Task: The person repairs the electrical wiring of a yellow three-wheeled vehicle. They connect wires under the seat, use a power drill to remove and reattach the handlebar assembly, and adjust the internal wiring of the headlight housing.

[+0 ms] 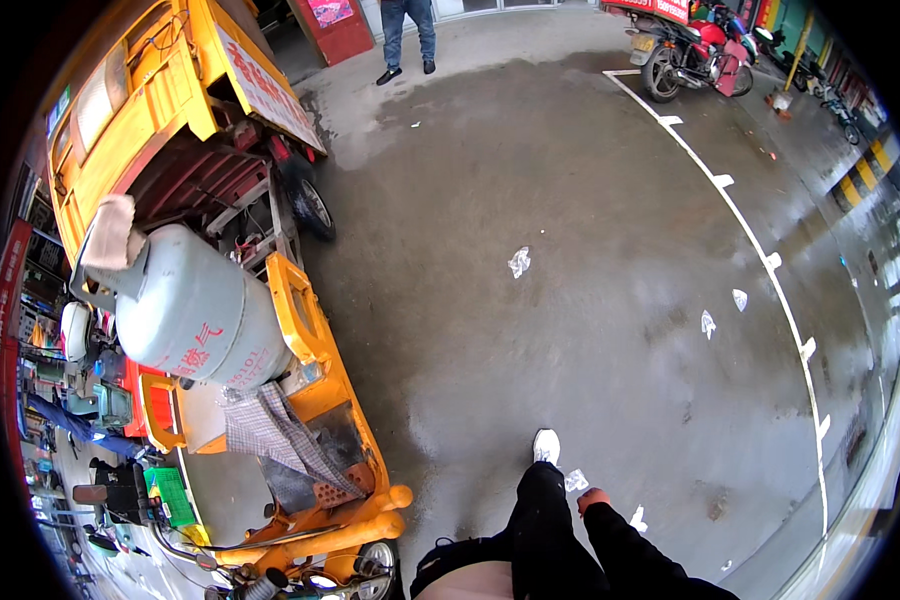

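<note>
My right hand (593, 498) hangs beside my right leg at the bottom of the view, below a black sleeve. Its fingers look curled in, and nothing shows in them. Close by on the wet ground lies a crumpled white scrap (576, 480). My left hand is out of the picture. To my left stands an orange cargo three-wheeler (355, 430). A large grey gas cylinder (205, 300) with red markings lies tilted across its seat area. Over the cylinder's collar sits a beige fuzzy cloth (116, 232). A checked cloth (285, 435) drapes down toward the footwell.
A person in jeans (408, 35) stands at the far side. A red motorcycle (705, 55) is parked at the far right, beyond a curved white line (738, 208). White scraps (519, 262) dot the wet pavement. A green crate (173, 496) sits left of the three-wheeler.
</note>
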The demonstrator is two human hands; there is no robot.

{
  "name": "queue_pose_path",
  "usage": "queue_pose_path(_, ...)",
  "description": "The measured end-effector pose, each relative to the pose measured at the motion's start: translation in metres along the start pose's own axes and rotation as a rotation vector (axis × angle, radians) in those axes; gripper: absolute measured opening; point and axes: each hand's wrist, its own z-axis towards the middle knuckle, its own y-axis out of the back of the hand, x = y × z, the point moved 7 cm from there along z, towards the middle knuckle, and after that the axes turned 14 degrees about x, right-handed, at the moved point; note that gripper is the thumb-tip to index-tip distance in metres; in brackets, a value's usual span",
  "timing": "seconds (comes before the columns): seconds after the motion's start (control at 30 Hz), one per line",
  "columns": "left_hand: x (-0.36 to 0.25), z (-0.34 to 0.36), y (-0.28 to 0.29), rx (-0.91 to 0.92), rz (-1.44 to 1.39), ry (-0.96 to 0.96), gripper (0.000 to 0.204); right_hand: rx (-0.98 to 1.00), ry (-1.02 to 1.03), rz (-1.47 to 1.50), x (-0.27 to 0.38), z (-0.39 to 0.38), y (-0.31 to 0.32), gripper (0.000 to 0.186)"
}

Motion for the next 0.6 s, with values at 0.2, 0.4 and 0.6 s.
queue_pose_path(0.2, 0.017, -0.046, -0.091, 0.183, 0.484, 0.31, 0.049, 0.128, -0.041, 0.177, 0.04, 0.032, 0.142, 0.024)
queue_pose_path(0.4, 0.041, -0.042, -0.16, 0.298, 0.71, 0.556, 0.051, 0.095, -0.015, 0.298, 0.107, 0.046, 0.3, 0.021)
queue_pose_path(0.6, -0.033, 0.059, -0.232, 0.255, 0.843, 0.567, 0.053, 0.023, 0.02, 0.566, 0.198, 0.044, 0.409, 0.02)
